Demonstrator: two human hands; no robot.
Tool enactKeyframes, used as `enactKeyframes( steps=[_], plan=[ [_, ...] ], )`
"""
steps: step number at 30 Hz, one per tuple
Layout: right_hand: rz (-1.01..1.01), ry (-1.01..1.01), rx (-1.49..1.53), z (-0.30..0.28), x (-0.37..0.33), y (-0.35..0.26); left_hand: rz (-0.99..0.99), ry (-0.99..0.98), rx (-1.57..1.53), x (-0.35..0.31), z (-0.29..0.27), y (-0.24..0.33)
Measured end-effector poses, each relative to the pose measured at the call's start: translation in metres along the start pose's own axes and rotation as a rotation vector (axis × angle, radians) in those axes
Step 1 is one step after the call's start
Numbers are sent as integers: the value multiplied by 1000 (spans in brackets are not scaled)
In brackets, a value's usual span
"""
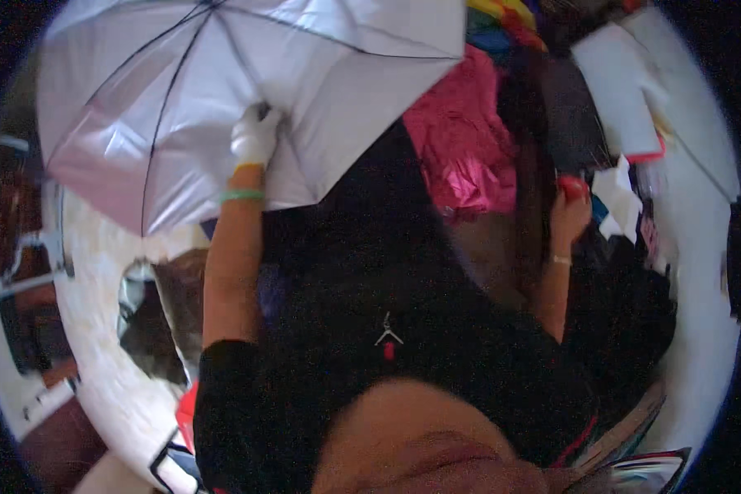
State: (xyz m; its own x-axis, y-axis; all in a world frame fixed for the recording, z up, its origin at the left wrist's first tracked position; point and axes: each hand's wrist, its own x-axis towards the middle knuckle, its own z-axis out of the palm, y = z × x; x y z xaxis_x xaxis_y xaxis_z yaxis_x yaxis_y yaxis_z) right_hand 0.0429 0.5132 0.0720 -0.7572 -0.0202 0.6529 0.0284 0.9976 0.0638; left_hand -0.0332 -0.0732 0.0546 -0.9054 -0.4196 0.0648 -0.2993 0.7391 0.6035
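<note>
An open umbrella [337, 107], silvery inside with thin dark ribs, fills the upper left. My left hand [255, 138], in a white glove, is closed around its handle, whose dark end shows above the fingers. Off to the right, my right hand [570, 216] is closed on a small, rounded red thing [574, 188] that is too blurred to name. Next to that hand is a crumpled white piece [619, 202], perhaps paper or cloth. Crumpled shiny pink fabric [467, 136] lies between my two arms.
Rainbow-coloured fabric [502, 25] sits at the top, beyond the pink fabric. A dark panel [572, 115] and a pale board-like shape [626, 82] are at the upper right. Dark cloth [626, 296] hangs or lies beside my right forearm. Pale floor [99, 313] shows at left.
</note>
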Motion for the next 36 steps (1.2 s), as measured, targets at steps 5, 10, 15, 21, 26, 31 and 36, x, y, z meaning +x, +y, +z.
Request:
enactKeyframes(
  steps=[5, 10, 15, 21, 26, 31, 36],
  plan=[
    [387, -218, -129, 19, -25, -3, -165, -58, 278, -18, -15, 5],
    [269, -80, 58, 20, 5, -12, -113, -106, 417, -21, -26, 28],
    [841, -322, 1364, 12, 72, -65, -18, -139, 406, -11, -23, 18],
    [930, -948, 2377, -28, 124, -238, 0, -49, 414, -13, -23, 7],
    [304, -1423, 2128, -26, 200, -346, 32, -121, 372, -7, -28, 2],
    [-18, -1444, 1935, 65, 246, -447, 28, 0, 201, 29, -40, -1],
    [-254, -1374, 1779, 117, 231, -495, 14, 253, 237, 70, -39, -4]
  ],
)
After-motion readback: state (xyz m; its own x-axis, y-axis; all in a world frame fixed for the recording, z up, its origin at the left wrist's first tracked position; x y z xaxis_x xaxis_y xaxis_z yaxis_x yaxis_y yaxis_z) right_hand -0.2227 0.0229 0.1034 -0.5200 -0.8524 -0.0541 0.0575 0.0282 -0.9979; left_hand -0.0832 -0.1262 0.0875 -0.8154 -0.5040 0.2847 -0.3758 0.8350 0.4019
